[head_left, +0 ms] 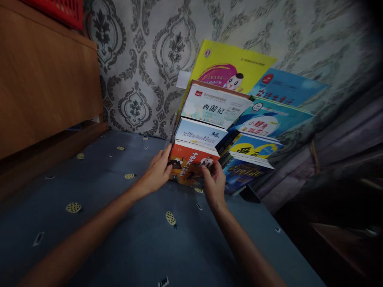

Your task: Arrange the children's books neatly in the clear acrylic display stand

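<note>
An orange-red book [191, 159] stands at the front of a row of upright books, with a hand at each of its sides. My left hand [158, 169] touches its left edge, and my right hand [214, 181] has the thumb on the front cover near the right edge. Behind it rise a pale blue book [200, 133], a white book [215, 105] and a taller yellow book [233, 59]. To the right is a second row: a dark blue book [243, 173], a yellow-and-blue book [254, 146], a teal book [272, 117] and a light blue book [293, 87].
The books stand on a blue cloth [119, 223] printed with pineapples, against a patterned wall [137, 79]. A wooden cabinet [48, 75] is at the left, with a red basket [60, 12] on top. A curtain [302, 167] hangs at the right, beyond the cloth's edge.
</note>
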The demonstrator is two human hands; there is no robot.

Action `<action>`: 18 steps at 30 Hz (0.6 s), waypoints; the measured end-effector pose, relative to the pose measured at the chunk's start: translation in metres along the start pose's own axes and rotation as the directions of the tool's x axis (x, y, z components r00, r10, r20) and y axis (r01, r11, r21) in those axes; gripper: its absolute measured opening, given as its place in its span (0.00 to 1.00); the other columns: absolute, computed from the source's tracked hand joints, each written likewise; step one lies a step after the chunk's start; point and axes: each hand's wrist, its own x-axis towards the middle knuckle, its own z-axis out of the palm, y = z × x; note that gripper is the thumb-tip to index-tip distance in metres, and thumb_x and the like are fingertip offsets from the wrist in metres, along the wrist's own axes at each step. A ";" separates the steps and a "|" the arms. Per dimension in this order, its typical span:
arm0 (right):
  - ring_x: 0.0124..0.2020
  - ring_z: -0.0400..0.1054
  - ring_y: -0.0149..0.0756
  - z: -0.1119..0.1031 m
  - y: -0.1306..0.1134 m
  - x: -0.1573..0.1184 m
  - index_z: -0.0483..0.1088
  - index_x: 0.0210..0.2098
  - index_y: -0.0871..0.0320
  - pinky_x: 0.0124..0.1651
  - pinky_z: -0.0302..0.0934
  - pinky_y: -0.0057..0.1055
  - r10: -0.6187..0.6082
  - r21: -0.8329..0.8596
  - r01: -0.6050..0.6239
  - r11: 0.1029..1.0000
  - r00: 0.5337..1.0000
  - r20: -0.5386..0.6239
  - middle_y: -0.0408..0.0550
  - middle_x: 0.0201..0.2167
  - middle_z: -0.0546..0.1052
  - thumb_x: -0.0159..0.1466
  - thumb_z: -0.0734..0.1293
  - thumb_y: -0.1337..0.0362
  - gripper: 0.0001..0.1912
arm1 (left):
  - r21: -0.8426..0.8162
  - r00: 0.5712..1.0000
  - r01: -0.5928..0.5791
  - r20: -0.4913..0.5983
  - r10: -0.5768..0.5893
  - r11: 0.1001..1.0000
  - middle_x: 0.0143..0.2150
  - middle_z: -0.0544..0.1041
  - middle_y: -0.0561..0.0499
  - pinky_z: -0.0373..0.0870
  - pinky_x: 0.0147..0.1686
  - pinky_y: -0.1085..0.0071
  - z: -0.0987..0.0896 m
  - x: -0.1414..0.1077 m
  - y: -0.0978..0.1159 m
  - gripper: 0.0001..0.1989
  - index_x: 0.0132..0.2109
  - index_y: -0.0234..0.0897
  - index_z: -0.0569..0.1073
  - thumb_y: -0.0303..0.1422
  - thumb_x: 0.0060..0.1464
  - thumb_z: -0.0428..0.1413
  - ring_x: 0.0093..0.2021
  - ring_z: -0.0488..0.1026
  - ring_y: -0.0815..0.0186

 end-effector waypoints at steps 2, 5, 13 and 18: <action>0.56 0.70 0.47 -0.001 -0.007 0.002 0.70 0.54 0.56 0.61 0.61 0.48 -0.019 0.041 0.019 0.999 1.000 -0.005 0.53 0.52 0.76 0.61 0.67 0.54 0.23 | -0.034 1.000 -0.026 0.007 0.027 0.999 0.65 0.68 0.39 0.62 0.67 0.50 -0.002 0.000 -0.001 0.38 0.74 0.38 0.49 0.26 0.60 0.51 0.64 0.66 0.50; 0.56 0.70 0.48 -0.002 -0.016 0.003 0.71 0.54 0.56 0.62 0.61 0.49 -0.024 0.063 0.024 0.998 1.000 0.006 0.53 0.53 0.77 0.62 0.67 0.55 0.22 | -0.100 0.999 -0.041 0.013 0.042 0.994 0.66 0.68 0.41 0.65 0.65 0.48 -0.003 0.002 -0.004 0.39 0.74 0.42 0.50 0.24 0.59 0.51 0.63 0.68 0.50; 0.49 0.72 0.44 -0.002 -0.015 0.002 0.71 0.51 0.56 0.57 0.64 0.44 -0.041 0.017 0.040 0.999 0.999 0.031 0.52 0.49 0.78 0.63 0.66 0.56 0.19 | -0.153 0.998 -0.049 0.027 0.053 0.987 0.68 0.66 0.41 0.64 0.65 0.45 -0.002 0.004 -0.009 0.40 0.74 0.43 0.49 0.23 0.58 0.51 0.64 0.66 0.50; 0.57 0.70 0.48 -0.007 -0.011 0.001 0.67 0.59 0.57 0.62 0.62 0.52 -0.066 -0.046 0.067 0.997 0.997 0.031 0.57 0.56 0.75 0.64 0.65 0.56 0.25 | -0.158 0.994 0.028 0.107 -0.011 0.987 0.63 0.72 0.39 0.69 0.61 0.50 -0.023 0.011 -0.004 0.37 0.73 0.40 0.54 0.23 0.58 0.49 0.60 0.72 0.53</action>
